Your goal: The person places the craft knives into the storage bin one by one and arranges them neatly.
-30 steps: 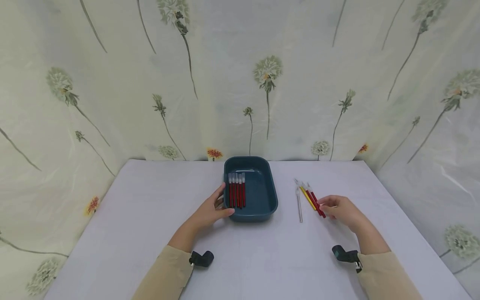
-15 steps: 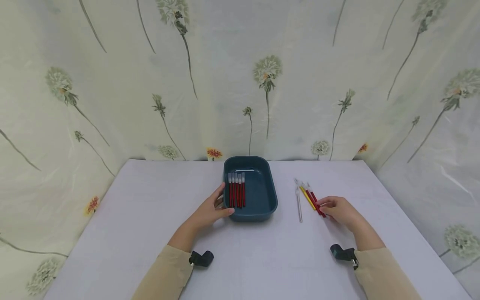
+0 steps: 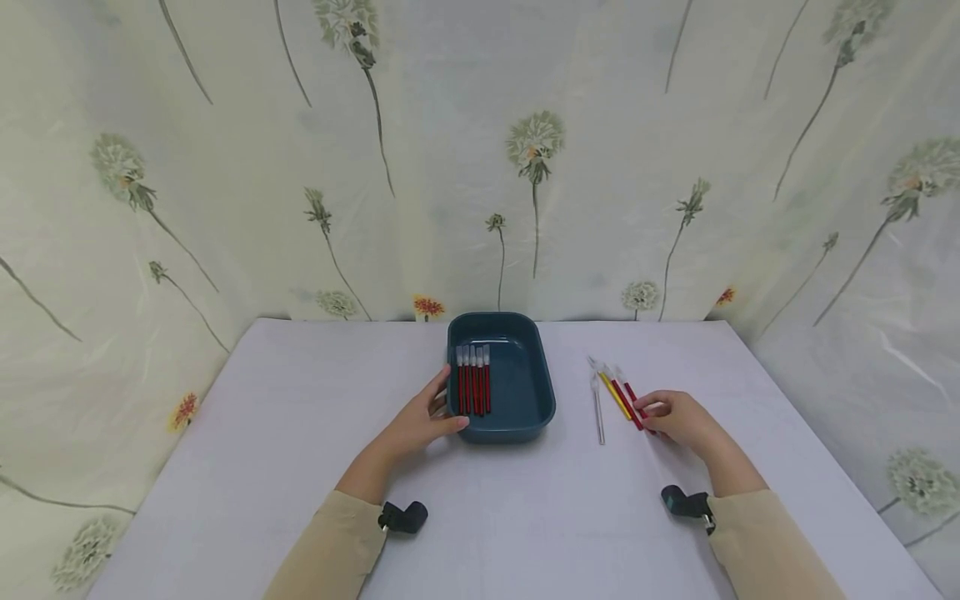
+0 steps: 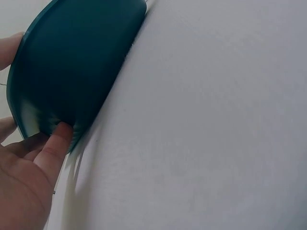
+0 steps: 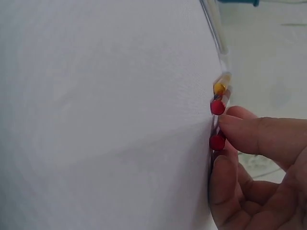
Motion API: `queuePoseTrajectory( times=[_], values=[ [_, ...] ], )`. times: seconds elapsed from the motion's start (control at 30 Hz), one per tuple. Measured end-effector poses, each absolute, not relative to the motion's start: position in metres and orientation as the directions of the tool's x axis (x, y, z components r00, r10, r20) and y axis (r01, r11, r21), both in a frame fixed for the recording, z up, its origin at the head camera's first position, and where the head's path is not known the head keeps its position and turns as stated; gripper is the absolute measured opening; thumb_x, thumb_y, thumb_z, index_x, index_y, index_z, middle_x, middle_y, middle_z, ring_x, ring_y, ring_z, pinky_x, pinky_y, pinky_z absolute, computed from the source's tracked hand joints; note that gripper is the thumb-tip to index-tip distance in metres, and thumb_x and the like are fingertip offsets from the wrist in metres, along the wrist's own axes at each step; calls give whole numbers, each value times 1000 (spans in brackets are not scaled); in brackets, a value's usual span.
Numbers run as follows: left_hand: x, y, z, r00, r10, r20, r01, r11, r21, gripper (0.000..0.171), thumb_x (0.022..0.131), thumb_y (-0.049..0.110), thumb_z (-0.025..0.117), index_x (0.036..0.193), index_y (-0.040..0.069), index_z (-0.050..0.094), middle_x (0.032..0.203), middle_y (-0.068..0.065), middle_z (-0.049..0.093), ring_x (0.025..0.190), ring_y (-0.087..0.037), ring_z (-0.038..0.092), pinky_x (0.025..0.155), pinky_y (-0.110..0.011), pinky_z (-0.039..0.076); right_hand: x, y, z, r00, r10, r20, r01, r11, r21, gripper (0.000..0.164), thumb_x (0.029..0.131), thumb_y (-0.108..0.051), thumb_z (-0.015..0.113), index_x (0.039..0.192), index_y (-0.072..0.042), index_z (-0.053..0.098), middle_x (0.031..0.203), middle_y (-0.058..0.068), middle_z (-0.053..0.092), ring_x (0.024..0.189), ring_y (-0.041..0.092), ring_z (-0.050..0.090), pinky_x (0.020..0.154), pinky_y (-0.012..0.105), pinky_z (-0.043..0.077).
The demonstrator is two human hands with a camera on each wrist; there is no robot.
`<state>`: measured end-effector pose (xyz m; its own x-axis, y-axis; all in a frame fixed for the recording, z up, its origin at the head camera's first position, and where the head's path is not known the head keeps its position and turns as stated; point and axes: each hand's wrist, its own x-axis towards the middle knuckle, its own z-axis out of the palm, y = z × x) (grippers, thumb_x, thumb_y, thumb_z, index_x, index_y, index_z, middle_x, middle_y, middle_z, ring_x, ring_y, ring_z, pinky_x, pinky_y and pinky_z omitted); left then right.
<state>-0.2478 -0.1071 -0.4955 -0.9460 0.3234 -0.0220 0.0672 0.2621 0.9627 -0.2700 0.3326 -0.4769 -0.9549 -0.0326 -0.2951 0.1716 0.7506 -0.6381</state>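
Observation:
My left hand (image 3: 422,421) holds the left side of a dark blue-green rectangular tub (image 3: 525,379), thumb at the near rim and fingers along the outer wall (image 4: 72,62). Inside, several slim red pen-like sticks (image 3: 473,390) with pale see-through caps lie side by side. On the right, my right hand (image 3: 678,417) pinches a similar red stick (image 5: 217,142) near its plain end, between thumb and finger. Just left of it lie another red stick (image 3: 627,407) and a yellow one (image 3: 614,396). A clear, silvery stick (image 3: 599,418) rests further left.
A white cloth (image 3: 510,517) covers the table under everything. Behind the tub rises a curtain (image 3: 450,167) printed with dandelions, which also runs along both sides.
The red stick in my right hand has shifted slightly right, opening a gap from the other red stick. My left hand and the tub have stayed in place.

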Motion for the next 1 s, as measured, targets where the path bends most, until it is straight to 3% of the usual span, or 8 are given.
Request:
queuePoseTrajectory(
  times=[0.3, 0.67, 0.87, 1.0],
  values=[
    [-249, -108, -497, -946, 324, -22, 66, 256, 964, 97, 89, 19, 78, 162, 17, 15, 164, -17, 20, 146, -39, 30, 113, -48, 36, -272, 333, -475, -950, -21, -311, 182, 772, -609, 30, 92, -7, 69, 121, -2, 65, 99, 16, 65, 80, 23, 60, 68, 31, 51],
    [-249, -108, -496, -945, 327, -24, 67, 265, 962, 98, 89, 20, 79, 162, 17, 14, 165, -17, 20, 146, -39, 30, 113, -47, 36, -267, 338, -474, -939, 28, -343, 272, 669, -691, 41, 93, -16, 71, 131, -2, 61, 105, 15, 66, 83, 23, 60, 71, 32, 49],
    [-248, -107, -495, -949, 315, -25, 62, 264, 963, 97, 89, 18, 78, 162, 16, 15, 164, -17, 21, 146, -39, 31, 113, -47, 35, -262, 336, -469, -945, 22, -326, 265, 634, -726, 42, 93, -17, 72, 132, -2, 61, 107, 15, 66, 90, 24, 60, 76, 31, 53],
    [-246, -106, -494, -949, 315, -23, 66, 269, 961, 96, 89, 17, 78, 162, 17, 15, 164, -17, 20, 146, -39, 31, 113, -49, 36, -257, 333, -463, -949, 5, -316, 249, 627, -739, 45, 95, -20, 71, 135, -2, 59, 114, 18, 65, 95, 25, 62, 84, 36, 56]
  ],
)
